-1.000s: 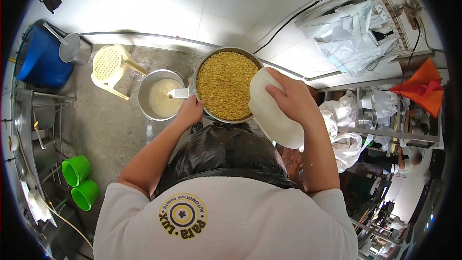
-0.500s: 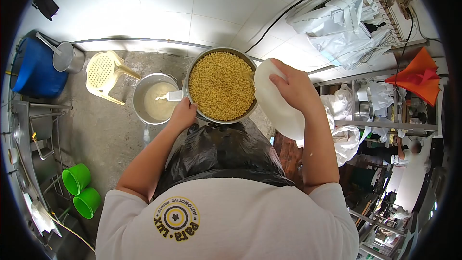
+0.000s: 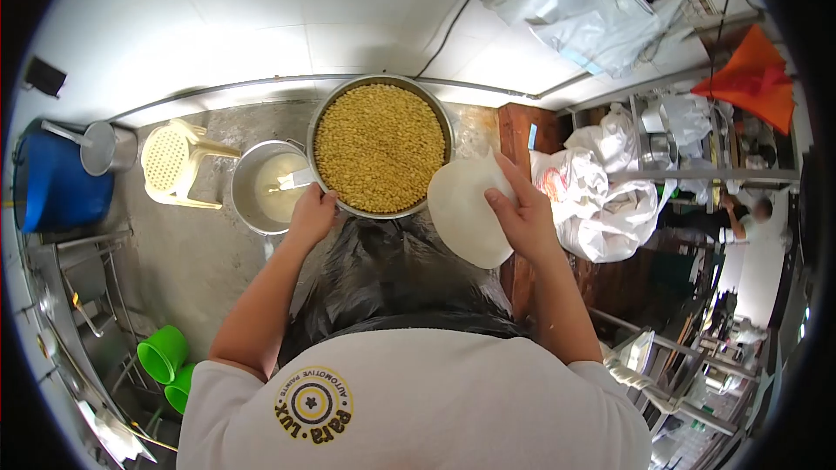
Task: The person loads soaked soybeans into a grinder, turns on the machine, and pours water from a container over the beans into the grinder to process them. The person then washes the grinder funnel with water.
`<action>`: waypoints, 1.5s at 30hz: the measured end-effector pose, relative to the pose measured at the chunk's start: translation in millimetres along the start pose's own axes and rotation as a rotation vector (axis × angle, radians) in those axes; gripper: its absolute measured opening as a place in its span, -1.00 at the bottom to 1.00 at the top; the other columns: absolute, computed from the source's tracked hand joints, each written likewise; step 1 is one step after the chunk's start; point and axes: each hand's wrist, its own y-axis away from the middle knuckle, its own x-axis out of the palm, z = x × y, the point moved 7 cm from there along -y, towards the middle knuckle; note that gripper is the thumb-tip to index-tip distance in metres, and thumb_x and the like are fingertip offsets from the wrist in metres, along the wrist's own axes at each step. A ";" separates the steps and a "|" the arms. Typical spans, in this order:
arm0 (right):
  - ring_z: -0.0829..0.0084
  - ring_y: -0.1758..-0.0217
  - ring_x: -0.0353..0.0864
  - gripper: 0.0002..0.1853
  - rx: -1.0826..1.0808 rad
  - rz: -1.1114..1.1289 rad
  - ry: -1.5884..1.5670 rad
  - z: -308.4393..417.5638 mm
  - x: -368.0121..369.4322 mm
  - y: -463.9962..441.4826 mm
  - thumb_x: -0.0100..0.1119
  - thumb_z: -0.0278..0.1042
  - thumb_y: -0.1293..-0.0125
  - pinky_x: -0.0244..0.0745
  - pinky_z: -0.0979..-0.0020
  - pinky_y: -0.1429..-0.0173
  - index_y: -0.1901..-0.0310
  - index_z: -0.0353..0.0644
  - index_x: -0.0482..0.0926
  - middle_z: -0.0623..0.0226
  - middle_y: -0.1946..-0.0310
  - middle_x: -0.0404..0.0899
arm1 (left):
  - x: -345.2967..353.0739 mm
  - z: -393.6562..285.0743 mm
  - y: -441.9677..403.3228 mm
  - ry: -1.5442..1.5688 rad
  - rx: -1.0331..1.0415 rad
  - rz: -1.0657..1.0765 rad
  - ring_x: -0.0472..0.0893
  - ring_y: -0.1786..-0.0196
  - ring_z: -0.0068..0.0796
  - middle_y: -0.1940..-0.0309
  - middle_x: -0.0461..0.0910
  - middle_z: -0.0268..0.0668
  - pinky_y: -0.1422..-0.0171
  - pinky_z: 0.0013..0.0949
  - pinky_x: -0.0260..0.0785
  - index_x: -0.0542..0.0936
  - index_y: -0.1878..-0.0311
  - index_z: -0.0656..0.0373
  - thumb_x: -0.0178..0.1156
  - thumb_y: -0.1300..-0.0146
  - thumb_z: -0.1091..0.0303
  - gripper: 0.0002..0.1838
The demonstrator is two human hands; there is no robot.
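Note:
A large round metal pot full of yellow split grains or beans stands in front of me. My left hand is closed at its left side, by a pale flat handle-like piece; the exact grip is partly hidden. Beyond that piece, a second metal pot on the floor holds cloudy whitish liquid. In my right hand is a white rounded plastic piece, thumb on its face and fingers behind. It overlaps the big pot's lower right rim in view; whether they touch, I cannot tell.
A cream plastic stool and a blue tub with a metal saucepan stand left. Green buckets are lower left. White sacks and metal shelving line the right, where another person stands farther off.
My right hand has moved down and left with the white plastic piece, from the pot's right side to its lower right. The camera view has shifted. My left hand stays at the pot.

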 end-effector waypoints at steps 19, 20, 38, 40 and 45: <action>-0.19 -0.11 0.71 -0.34 0.338 -0.327 0.084 -255.8 -94.9 156.3 0.33 -0.07 -0.52 0.59 0.02 -0.21 -0.59 0.03 0.45 -0.15 0.00 0.72 | 94.7 -98.5 6.4 -0.985 0.446 -0.038 0.40 -0.49 0.35 -0.48 0.38 0.26 -0.60 0.15 0.28 0.33 -0.59 0.29 0.53 -0.20 0.16 -0.05; -0.19 -0.10 0.71 -0.34 0.360 -0.356 0.092 -266.2 -103.8 164.2 0.33 -0.08 -0.52 0.59 0.01 -0.21 -0.59 0.04 0.45 -0.14 0.00 0.72 | 100.3 -101.8 0.2 -0.995 0.450 -0.035 0.40 -0.49 0.35 -0.48 0.38 0.26 -0.60 0.15 0.28 0.33 -0.59 0.29 0.53 -0.20 0.16 -0.05; -0.08 0.01 0.78 -0.35 0.291 -0.403 0.128 -259.0 -159.0 153.0 0.39 -0.16 -0.49 0.63 0.09 -0.14 -0.55 -0.06 0.49 -0.13 0.09 0.74 | 109.4 -109.6 -110.5 -0.835 0.258 0.032 0.62 -0.31 0.33 -0.27 0.60 0.33 -0.46 -0.01 0.50 0.12 -0.67 0.35 0.57 0.04 0.27 0.21; -0.05 0.03 0.78 -0.35 0.248 -0.369 0.136 -234.7 -152.6 133.1 0.40 -0.17 -0.49 0.63 0.12 -0.14 -0.55 -0.05 0.49 -0.12 0.10 0.74 | 107.2 -109.4 -112.6 -0.764 0.206 0.055 0.68 -0.27 0.19 -0.30 0.61 0.27 -0.42 -0.05 0.52 0.14 -0.67 0.35 0.54 -0.07 0.23 0.14; -0.05 0.00 0.76 -0.37 0.158 -0.125 0.088 -143.9 -126.1 68.1 0.37 -0.18 -0.50 0.62 0.12 -0.16 -0.55 -0.10 0.49 -0.10 0.13 0.73 | 102.7 -91.7 -101.6 0.033 -0.140 0.272 0.70 -0.23 -0.04 -0.29 0.64 0.11 -0.42 -0.06 0.51 0.27 -0.61 0.39 0.51 -0.22 0.12 -0.01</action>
